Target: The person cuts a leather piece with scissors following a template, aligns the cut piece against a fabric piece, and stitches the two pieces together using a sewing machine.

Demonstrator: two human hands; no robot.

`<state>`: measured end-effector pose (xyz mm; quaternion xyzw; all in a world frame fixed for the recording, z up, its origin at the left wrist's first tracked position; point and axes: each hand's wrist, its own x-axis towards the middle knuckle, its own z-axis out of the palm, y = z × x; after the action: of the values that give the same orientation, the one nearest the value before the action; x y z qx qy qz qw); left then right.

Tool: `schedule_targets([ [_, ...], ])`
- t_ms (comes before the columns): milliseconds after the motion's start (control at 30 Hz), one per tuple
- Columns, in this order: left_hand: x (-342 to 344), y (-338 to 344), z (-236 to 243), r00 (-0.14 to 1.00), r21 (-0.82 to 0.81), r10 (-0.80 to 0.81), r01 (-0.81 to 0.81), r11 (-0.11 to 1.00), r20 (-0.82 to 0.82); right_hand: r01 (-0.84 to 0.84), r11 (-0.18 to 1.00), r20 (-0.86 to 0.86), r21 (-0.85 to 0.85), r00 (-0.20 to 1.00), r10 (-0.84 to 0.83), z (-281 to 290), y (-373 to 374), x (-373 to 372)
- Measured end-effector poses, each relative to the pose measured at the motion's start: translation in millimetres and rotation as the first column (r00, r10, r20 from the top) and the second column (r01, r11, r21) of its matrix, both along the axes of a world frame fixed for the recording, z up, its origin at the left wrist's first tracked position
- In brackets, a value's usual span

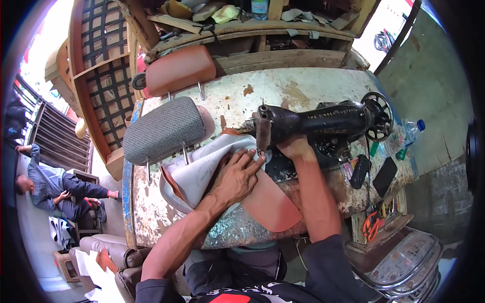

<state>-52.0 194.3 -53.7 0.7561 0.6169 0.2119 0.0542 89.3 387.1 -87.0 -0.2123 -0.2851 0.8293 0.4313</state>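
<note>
My left hand lies flat, fingers stretched out, pressing on a piece of tan leatherette with a white backing. Its fingertips are close to the needle end of a black sewing machine. The leatherette is folded over on the left, white side up, and its tan part hangs toward the table's front edge. My right hand reaches in under the machine's arm, just right of the needle. The arm hides most of its fingers, so their grip does not show.
A grey fabric headrest and a tan headrest, both with metal posts, stand at the left of the worn table. At the right lie a phone, a black case and a water bottle. A person sits far left.
</note>
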Motion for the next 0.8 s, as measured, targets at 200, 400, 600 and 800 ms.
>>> schedule_targets([
  [200, -2, 2, 0, 0.996, 0.024, -0.020, 0.019, 1.000, 0.084, -0.243, 0.966, -0.121, 0.089, 0.960, 0.252, 18, -8, -8],
  [400, -17, -8, -6, 0.999, 0.009, 0.035, -0.035, 0.999, -0.006, -0.416, 0.759, 0.854, 0.500, 0.380, -0.355, 135, -90, 69],
  [600, -5, -4, 2, 1.000, -0.027, 0.005, -0.005, 1.000, 0.002, -0.129, 0.494, 0.450, 0.860, -0.263, -0.853, 209, -1, 199],
  [800, 2, -4, 4, 1.000, -0.019, 0.003, -0.003, 1.000, 0.020, -0.574, 0.600, 0.593, 0.557, -0.231, -0.771, 225, 132, 212],
])
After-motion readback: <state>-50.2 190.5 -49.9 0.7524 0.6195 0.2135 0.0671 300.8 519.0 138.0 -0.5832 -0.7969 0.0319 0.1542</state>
